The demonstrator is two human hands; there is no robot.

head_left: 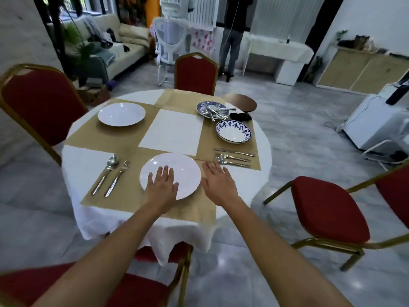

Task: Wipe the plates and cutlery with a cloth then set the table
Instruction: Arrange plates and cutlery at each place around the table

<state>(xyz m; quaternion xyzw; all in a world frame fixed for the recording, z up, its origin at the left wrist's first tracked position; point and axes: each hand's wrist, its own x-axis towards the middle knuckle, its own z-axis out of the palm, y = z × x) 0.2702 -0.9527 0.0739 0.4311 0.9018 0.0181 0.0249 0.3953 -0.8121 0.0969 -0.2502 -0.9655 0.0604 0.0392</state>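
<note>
Down at the near edge of the table, both hands are out flat and holding nothing. The left hand lies palm down on the near plate, fingers straight. The right hand is spread wide just beside that plate's right rim, over the mat. Whether it touches the mat, I cannot tell.

To the left of the plate, a spoon and fork lie side by side on the same mat, so this place looks close to set. Towards the right edge, just past the right fingertips, the right cutlery is laid in a neat row with a knife farthest out. The blue bowl sits just beyond it.

Over at the left edge, the far plate stands alone on its mat with no cutlery beside it. That place is only half done.

At the far right edge, a blue plate carries the loose pile of unplaced cutlery, and the dark cloth lies bunched just beside it.

My read is that three places have a dish and two have cutlery. The pile has yet to be wiped and laid out, and the far edge has a mat but no setting
</note>
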